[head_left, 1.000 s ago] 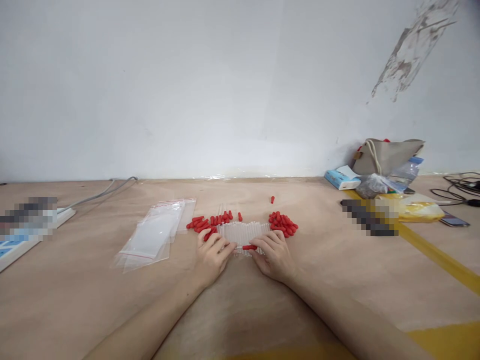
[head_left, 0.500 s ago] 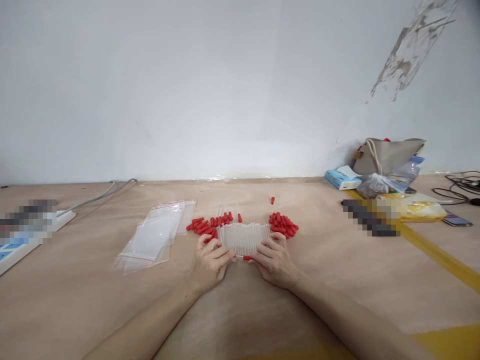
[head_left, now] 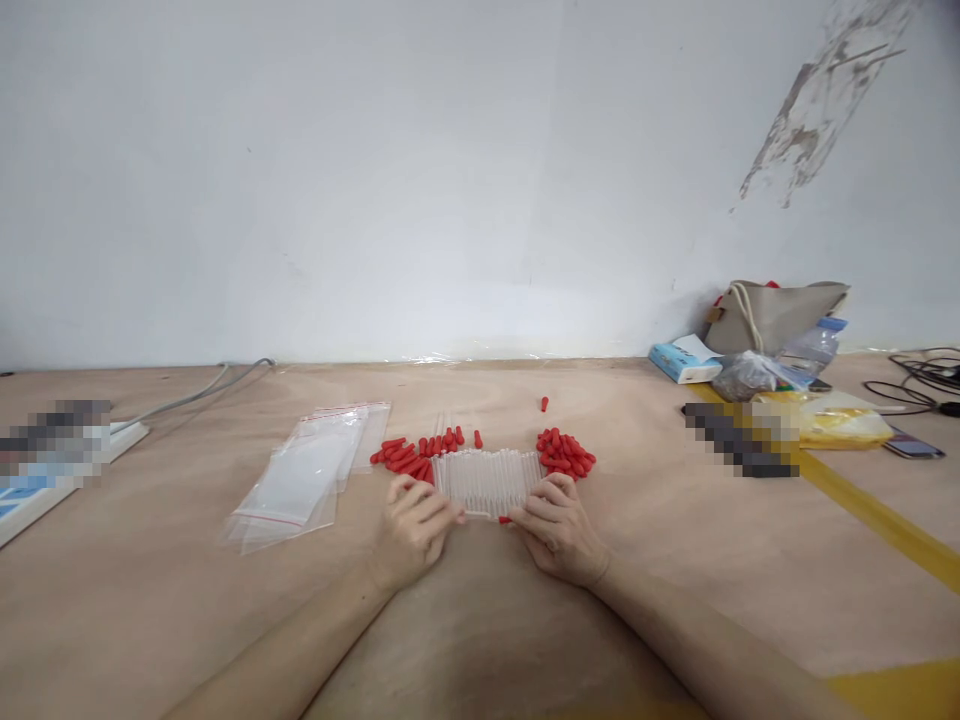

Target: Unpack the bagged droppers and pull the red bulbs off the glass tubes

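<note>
My left hand (head_left: 420, 528) is closed, its thumb and fingers pinching one end of a thin clear glass dropper tube (head_left: 478, 516) held level. My right hand (head_left: 564, 530) pinches a red rubber dropper bulb (head_left: 505, 520) in line with it; whether tube and bulb touch I cannot tell. Just beyond my hands lies a row of clear glass tubes (head_left: 487, 480), side by side. A pile of red rubber bulbs (head_left: 567, 453) sits past my right hand, and another group of red bulbs (head_left: 405, 457) past my left. One single bulb (head_left: 544, 404) lies farther back.
Clear zip bags (head_left: 300, 480) lie to the left, with a power strip (head_left: 120, 443) and grey cable beyond. At the right are a tissue pack (head_left: 684, 360), a grey bag (head_left: 780, 315), a plastic bottle (head_left: 817, 345), a phone (head_left: 913, 443) and black cables (head_left: 922, 375). A wall stands behind.
My hands have moved slightly apart, the left one leftward and the right one rightward. The red bulb has shifted right with my right hand, and less of it shows.
</note>
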Demonstrator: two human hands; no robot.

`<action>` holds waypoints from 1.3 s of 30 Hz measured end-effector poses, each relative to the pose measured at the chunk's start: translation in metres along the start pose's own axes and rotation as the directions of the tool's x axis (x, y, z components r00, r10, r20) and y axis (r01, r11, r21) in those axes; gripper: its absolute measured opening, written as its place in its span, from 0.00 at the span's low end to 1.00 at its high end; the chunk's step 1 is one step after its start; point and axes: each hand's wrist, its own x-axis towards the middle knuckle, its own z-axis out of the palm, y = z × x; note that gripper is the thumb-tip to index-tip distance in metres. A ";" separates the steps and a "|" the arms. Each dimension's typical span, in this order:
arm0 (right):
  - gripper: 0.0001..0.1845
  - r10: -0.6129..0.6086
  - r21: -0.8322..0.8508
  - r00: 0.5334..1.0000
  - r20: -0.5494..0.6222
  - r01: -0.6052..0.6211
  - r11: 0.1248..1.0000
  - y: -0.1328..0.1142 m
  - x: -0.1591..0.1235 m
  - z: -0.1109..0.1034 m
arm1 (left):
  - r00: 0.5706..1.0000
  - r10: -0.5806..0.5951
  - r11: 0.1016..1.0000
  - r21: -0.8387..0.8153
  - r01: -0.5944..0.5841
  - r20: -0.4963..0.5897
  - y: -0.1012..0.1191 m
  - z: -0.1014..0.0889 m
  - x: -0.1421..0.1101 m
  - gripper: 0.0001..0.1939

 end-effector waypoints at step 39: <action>0.06 0.325 -0.205 0.935 -0.142 -0.349 0.914 0.066 -0.002 -0.025 | 0.977 -0.195 0.948 -0.239 0.211 0.088 -0.013 0.017 0.009 0.18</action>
